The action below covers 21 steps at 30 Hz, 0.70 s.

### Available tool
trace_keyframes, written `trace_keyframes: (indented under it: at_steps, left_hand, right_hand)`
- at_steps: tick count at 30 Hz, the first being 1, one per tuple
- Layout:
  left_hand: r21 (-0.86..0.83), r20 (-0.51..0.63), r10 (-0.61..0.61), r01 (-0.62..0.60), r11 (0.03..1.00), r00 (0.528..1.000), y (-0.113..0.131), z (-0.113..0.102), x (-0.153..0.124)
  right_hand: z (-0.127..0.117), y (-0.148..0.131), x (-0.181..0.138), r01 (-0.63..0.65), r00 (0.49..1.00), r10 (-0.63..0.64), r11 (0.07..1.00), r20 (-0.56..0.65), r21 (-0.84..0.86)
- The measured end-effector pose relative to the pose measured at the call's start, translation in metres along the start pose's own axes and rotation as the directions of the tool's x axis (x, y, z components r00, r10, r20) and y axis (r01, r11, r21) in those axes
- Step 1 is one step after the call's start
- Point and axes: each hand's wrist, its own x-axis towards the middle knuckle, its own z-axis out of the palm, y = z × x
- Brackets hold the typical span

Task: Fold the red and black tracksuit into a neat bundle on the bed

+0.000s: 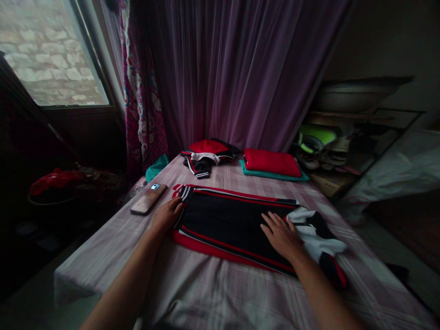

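A black garment with red and white stripes (233, 217) lies flat across a bed covered in a pale checked sheet (213, 288). My left hand (168, 213) rests on the garment's left end, fingers curled at its edge. Flat on the garment's right part lies my right hand (280, 233), fingers spread, beside a bunched white and black section (316, 236).
A phone (148, 198) lies on the sheet left of the garment. A crumpled red and black garment (206, 156) and a folded red cloth on a teal one (271, 162) sit at the far end. Purple curtains hang behind; cluttered shelves (343, 142) stand right.
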Motion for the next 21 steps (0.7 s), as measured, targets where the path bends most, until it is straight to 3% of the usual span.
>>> trace_keyframes:
  at_steps: [21]
  left_hand:
    - [0.006, 0.002, 0.003, -0.003, 1.000, 1.000, -0.0012, -0.0010, -0.0009]
  right_hand:
    - [-0.0037, 0.0005, -0.0006, -0.001, 1.000, 0.002, 1.000, -0.015, 0.030]
